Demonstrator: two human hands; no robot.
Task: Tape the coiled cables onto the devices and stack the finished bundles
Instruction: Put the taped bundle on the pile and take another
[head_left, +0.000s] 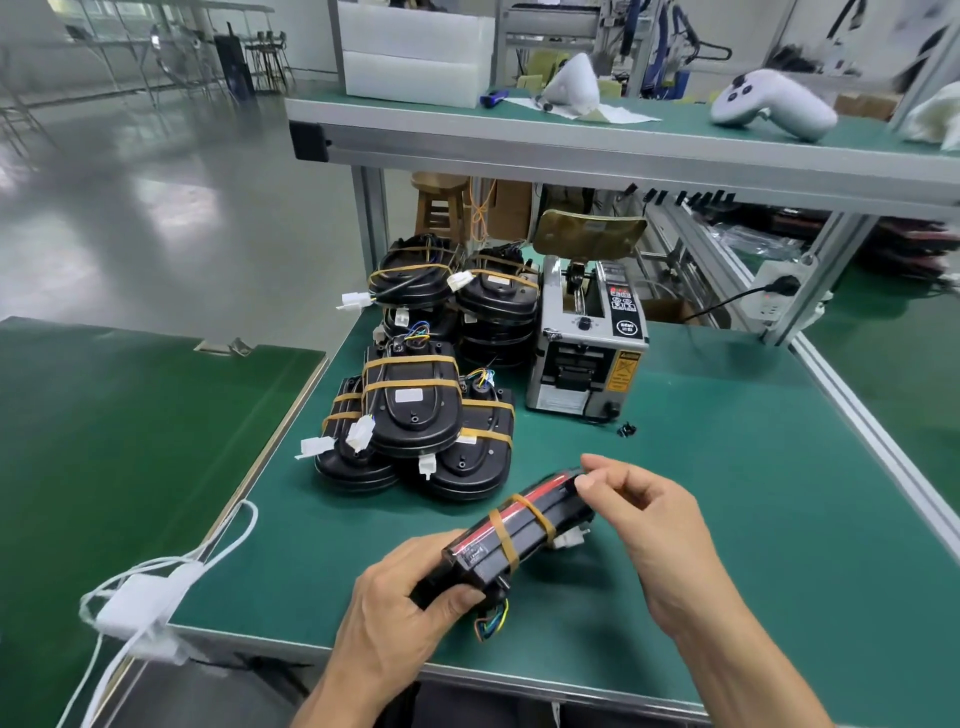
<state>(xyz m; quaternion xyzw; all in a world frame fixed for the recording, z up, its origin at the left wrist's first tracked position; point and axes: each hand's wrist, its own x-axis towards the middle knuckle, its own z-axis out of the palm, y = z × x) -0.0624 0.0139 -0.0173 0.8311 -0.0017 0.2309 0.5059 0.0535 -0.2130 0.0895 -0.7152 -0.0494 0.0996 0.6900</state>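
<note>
Bundle (511, 535), one, taped: black device with red edge stripe, two tan tape bands (519, 530) across its middle, white plug (570, 538) and coloured wires (491, 623) showing at the underside. I hold it above the mat (727, 467), tilted on edge, long axis running from 7 o'clock at my left hand (400, 618) to 1 o'clock at my right hand (639, 519). Left fingers and thumb curl round the near end; right thumb and forefinger pinch the far end, other right fingers loosely curled. Stack (415, 415) of finished bundles lies at 11 o'clock from the held one, near but apart; a second stack (462, 296) sits beyond it at 12, beside the dispenser (587, 343). Left hand is the nearer to the stack, I judge, so placing calls for a carry forward and leftward.
</note>
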